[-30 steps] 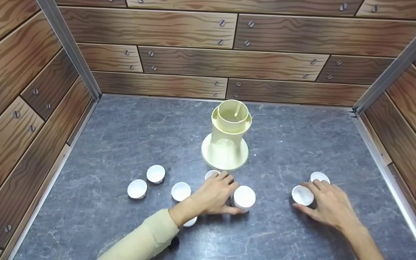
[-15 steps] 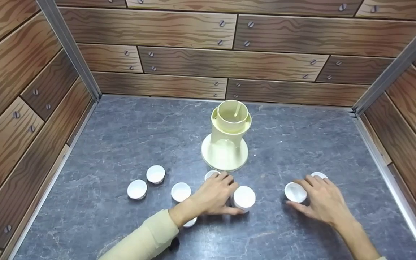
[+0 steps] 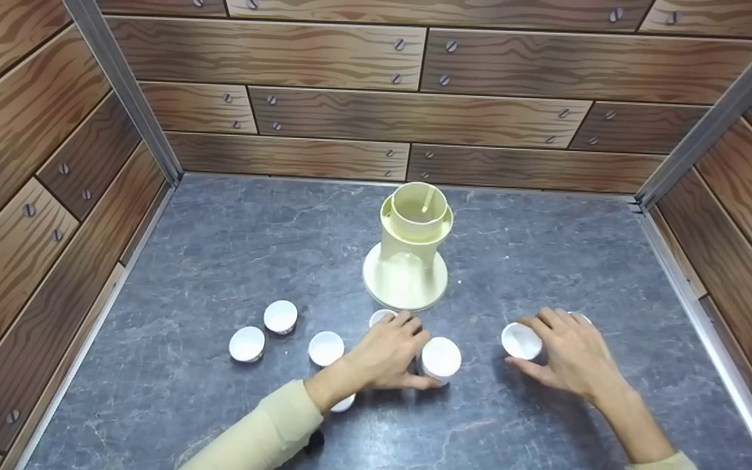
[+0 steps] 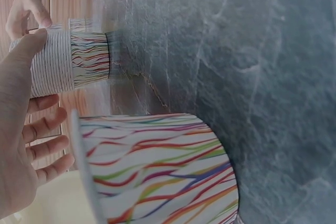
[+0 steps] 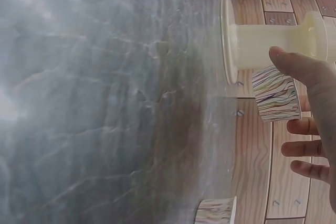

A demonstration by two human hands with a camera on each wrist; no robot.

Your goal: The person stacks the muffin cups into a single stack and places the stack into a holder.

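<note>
My left hand (image 3: pixel 389 352) grips a nested stack of paper cups (image 3: pixel 441 358) that stands upright on the table. In the left wrist view, the stack (image 4: pixel 89 59) shows many white rims above a wall of coloured wavy lines. My right hand (image 3: pixel 568 352) holds a single paper cup (image 3: pixel 521 341) by its rim, thumb on one side and fingers on the other. Seen from the right wrist, this cup (image 5: pixel 276 95) is off the tabletop and slightly tilted. Partly hidden behind the right hand is another paper cup (image 3: pixel 581 317).
A pale yellow cup dispenser (image 3: pixel 408 261) with a round base stands behind the stack. Loose paper cups lie at left, among them one cup (image 3: pixel 247 344), a second cup (image 3: pixel 281 316) and a third cup (image 3: pixel 326 348). Wood-patterned walls (image 3: pixel 337 111) enclose the table.
My right hand has moved left with the paper cup, closer to the stack, leaving the other cup behind. My left hand and the stack have stayed in place.
</note>
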